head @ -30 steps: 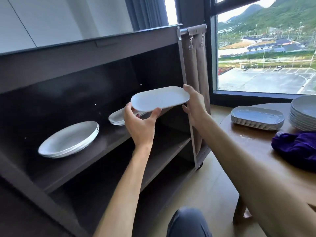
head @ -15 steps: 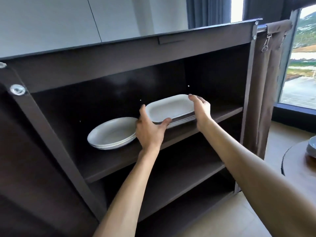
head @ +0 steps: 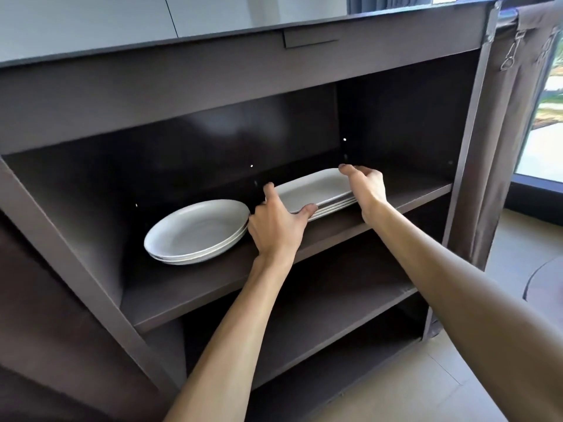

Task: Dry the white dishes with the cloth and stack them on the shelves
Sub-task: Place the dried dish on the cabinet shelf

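A white rectangular plate (head: 313,188) lies on top of a small stack of like plates on the upper shelf (head: 213,287) of the dark cabinet. My left hand (head: 275,226) holds its left end, thumb at the front edge and fingers behind. At the right end my right hand (head: 367,187) grips it, fingers curled over the far corner. A stack of round white plates (head: 198,229) sits just left of it on the same shelf. The cloth is out of view.
A lower shelf (head: 335,312) lies below the upper one. A brown fabric cover (head: 511,117) hangs at the cabinet's right side, beside the window. The rim of a round table (head: 545,278) shows at the right edge, above a tiled floor.
Both hands carried the rectangular plate from in front of the cabinet into the upper shelf and lowered it onto the rectangular stack. The view swung left, away from the table.
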### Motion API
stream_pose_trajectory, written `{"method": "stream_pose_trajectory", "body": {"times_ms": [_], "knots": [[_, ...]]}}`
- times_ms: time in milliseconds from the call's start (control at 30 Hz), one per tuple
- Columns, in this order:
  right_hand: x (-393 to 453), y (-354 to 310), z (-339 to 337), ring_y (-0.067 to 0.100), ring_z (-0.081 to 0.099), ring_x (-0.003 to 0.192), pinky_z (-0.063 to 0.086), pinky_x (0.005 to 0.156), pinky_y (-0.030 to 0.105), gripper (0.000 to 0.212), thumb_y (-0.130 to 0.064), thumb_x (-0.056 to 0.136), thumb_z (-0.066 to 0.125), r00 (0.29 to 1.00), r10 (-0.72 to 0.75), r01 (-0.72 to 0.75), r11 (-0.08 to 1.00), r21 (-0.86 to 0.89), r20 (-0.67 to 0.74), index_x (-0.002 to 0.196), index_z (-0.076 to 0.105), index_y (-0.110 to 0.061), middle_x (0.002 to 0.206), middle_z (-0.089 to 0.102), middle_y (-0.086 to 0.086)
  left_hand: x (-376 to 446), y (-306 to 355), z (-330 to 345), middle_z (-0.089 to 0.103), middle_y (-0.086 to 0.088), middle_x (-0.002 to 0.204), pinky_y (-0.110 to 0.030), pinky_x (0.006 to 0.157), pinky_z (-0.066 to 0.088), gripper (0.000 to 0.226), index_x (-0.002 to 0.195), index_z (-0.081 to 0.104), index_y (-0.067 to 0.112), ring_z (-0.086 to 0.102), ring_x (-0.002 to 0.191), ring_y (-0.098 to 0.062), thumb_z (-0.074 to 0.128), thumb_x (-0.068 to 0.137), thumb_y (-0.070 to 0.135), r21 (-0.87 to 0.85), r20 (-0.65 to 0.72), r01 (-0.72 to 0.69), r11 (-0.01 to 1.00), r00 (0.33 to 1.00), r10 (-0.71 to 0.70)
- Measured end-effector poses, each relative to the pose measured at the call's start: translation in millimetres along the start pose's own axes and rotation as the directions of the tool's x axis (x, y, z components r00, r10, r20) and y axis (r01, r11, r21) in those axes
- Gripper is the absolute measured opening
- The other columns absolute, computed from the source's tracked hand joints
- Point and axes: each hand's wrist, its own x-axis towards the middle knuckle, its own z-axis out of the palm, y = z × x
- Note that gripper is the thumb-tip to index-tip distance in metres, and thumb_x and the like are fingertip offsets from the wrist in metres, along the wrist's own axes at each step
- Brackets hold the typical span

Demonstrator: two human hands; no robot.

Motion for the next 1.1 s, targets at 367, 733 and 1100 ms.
{"method": "stream_pose_trajectory", "body": {"times_ms": [367,733,1100], "knots": [[6.7,5.6,6.2,0.033,0.061,0.114,0.049,0.089,0.031,0.043,-0.032,0.092,0.060,0.999,-0.041,0.049,0.888,-0.457,0.028,0.127,0.061,-0.006,0.122,0.065,0.014,-0.3,2.8,2.8,0.073,-0.014,0.108,-0.036,0.070,0.037,0.077,0.124,0.059,0.010,0.068,0.099,-0.038,0.077,0.075,0.067,0.097,0.079,-0.020,0.995,0.997,0.013],[-23.7,-9.1,-31.4,0.038,0.037,0.140,0.018,0.120,0.053,0.066,-0.055,0.097,0.043,0.944,-0.323,0.196,0.715,-0.671,-0.069,0.153,0.039,-0.021,0.147,0.048,0.020,-14.5,22.0,3.3,0.014,-0.028,0.166,-0.057,0.118,0.024,0.089,0.154,0.042,0.022,0.014,0.154,-0.044,0.064,0.083,0.072,0.137,0.125,-0.255,0.957,0.963,0.239],[-86.9,-32.0,-226.7,0.037,0.042,0.138,0.034,0.114,0.056,0.071,-0.056,0.091,0.058,0.836,-0.392,-0.082,0.604,-0.793,-0.385,0.151,0.040,-0.024,0.146,0.047,0.019,-108.0,160.6,39.1,-0.002,-0.031,0.166,-0.061,0.122,0.009,0.097,0.162,0.021,0.026,-0.002,0.155,-0.046,0.066,0.086,0.067,-0.250,0.226,-0.537,0.806,0.777,0.588]]}}
